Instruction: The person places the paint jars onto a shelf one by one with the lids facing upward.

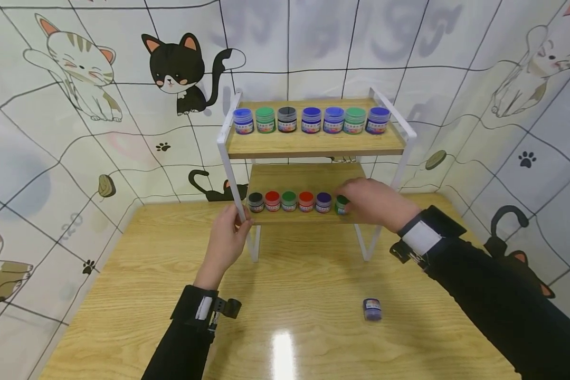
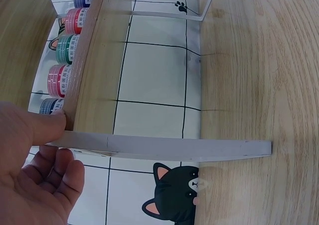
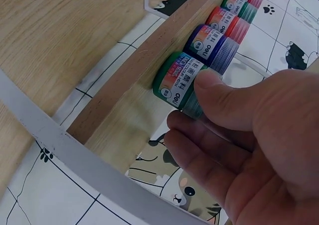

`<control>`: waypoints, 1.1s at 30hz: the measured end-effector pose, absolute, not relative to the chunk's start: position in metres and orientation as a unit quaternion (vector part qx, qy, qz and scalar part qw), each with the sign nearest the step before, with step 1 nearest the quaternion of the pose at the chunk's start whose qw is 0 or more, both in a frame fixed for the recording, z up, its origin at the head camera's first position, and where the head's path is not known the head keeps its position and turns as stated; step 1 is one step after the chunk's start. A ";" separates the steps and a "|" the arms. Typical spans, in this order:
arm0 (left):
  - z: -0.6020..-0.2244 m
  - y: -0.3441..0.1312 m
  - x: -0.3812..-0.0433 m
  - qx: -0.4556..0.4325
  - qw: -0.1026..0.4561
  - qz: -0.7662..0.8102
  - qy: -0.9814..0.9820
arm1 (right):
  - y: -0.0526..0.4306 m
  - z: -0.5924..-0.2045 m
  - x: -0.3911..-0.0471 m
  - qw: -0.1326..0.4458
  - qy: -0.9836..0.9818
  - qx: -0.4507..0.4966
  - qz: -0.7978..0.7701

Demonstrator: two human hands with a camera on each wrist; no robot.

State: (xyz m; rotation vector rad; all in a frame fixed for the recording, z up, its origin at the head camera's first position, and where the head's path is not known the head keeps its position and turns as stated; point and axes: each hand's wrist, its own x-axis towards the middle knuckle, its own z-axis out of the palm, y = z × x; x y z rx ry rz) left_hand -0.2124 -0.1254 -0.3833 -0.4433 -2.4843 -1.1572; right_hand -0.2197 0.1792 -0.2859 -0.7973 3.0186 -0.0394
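Note:
A two-tier rack with wooden boards (image 1: 313,146) and a white metal frame stands on the table. On its lower board, my right hand (image 1: 377,203) pinches a green-lidded paint jar (image 3: 178,80) at the right end of the row, thumb against its side. Beside that jar is a purple-lidded one (image 3: 205,43). At the rack's left side, my left hand (image 1: 225,240) grips the white frame (image 2: 164,146) near the lower board's corner. The thumb lies near the board's edge; the other fingers curl below the frame in the left wrist view.
Several jars with blue, green and black lids, such as a black-lidded one (image 1: 287,120), line the upper board. More, including a red-lidded jar (image 1: 273,201), fill the lower row. One purple jar (image 1: 372,310) lies on the wooden table (image 1: 313,279). Cat-print sheeting (image 1: 285,47) surrounds the table.

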 end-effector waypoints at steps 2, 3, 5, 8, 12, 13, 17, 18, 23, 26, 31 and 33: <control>-0.383 -0.125 -0.213 -0.157 0.182 -0.409 -0.880 | 0.179 -0.286 -0.220 0.010 0.968 -0.252 -0.009; -0.383 -0.125 -0.213 -0.157 0.183 -0.409 -0.880 | 0.179 -0.286 -0.221 0.010 0.968 -0.252 -0.007; -0.383 -0.125 -0.212 -0.157 0.181 -0.409 -0.880 | 0.179 -0.287 -0.221 0.011 0.968 -0.250 -0.007; -0.382 -0.125 -0.212 -0.157 0.180 -0.410 -0.881 | 0.179 -0.287 -0.222 0.010 0.968 -0.249 -0.009; -0.382 -0.124 -0.211 -0.156 0.178 -0.408 -0.882 | 0.179 -0.289 -0.223 0.007 0.968 -0.250 -0.009; -0.382 -0.124 -0.211 -0.155 0.177 -0.408 -0.882 | 0.179 -0.289 -0.224 0.006 0.968 -0.250 -0.010; -0.381 -0.124 -0.211 -0.153 0.175 -0.408 -0.883 | 0.179 -0.290 -0.225 0.005 0.967 -0.252 -0.015; -0.381 -0.124 -0.211 -0.152 0.175 -0.407 -0.883 | 0.179 -0.291 -0.225 0.005 0.967 -0.253 -0.017; -0.382 -0.125 -0.210 -0.152 0.175 -0.406 -0.884 | 0.179 -0.292 -0.226 0.004 0.967 -0.255 -0.022; -0.383 -0.125 -0.211 -0.155 0.181 -0.404 -0.883 | 0.179 -0.292 -0.225 0.001 0.966 -0.259 -0.019; -0.385 -0.125 -0.212 -0.161 0.191 -0.404 -0.880 | 0.181 -0.292 -0.224 -0.018 0.961 -0.274 -0.006; -0.386 -0.126 -0.212 -0.161 0.191 -0.405 -0.880 | 0.181 -0.290 -0.222 -0.028 0.960 -0.277 -0.002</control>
